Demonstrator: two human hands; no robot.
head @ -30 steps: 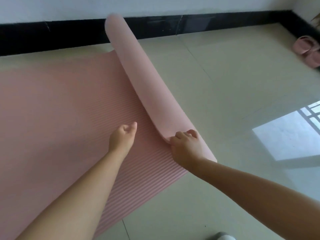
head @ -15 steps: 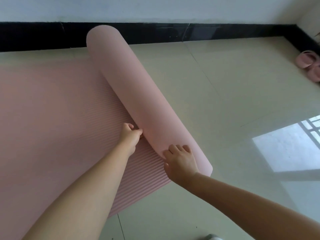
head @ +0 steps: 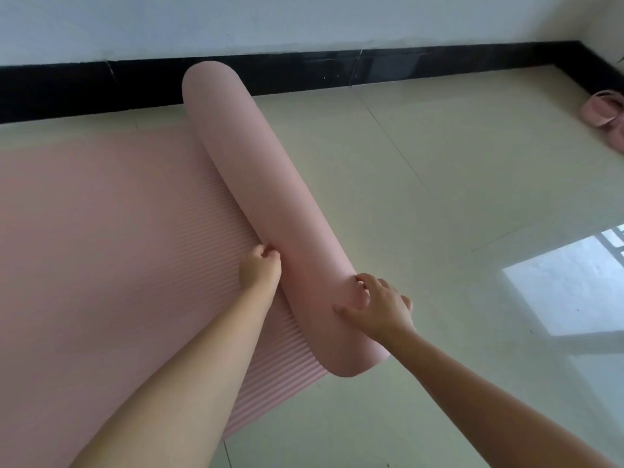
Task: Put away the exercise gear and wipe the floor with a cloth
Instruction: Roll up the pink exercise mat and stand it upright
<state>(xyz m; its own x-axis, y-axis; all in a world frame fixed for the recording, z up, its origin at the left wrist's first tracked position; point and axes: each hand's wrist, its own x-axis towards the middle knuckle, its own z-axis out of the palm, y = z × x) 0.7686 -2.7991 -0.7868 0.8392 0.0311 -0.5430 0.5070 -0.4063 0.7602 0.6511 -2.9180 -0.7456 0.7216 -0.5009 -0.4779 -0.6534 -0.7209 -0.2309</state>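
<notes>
Rolling further across the floor (head: 439, 197), the pink yoga mat (head: 101, 231) is gathering into a thicker roll (head: 270, 197). Her left hand (head: 260, 270) is curling its grip against the roll's base; her right hand (head: 381, 309) is pressing spread fingers on top. No writing is showing on the mat. Pink slippers (head: 604, 111) are lying well beyond the roll.

Left hand (head: 260, 269) curled; right hand (head: 380, 307) spread

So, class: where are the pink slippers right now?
In the head view, the pink slippers sit far right on the tiled floor, beside the black skirting at the corner.
</notes>
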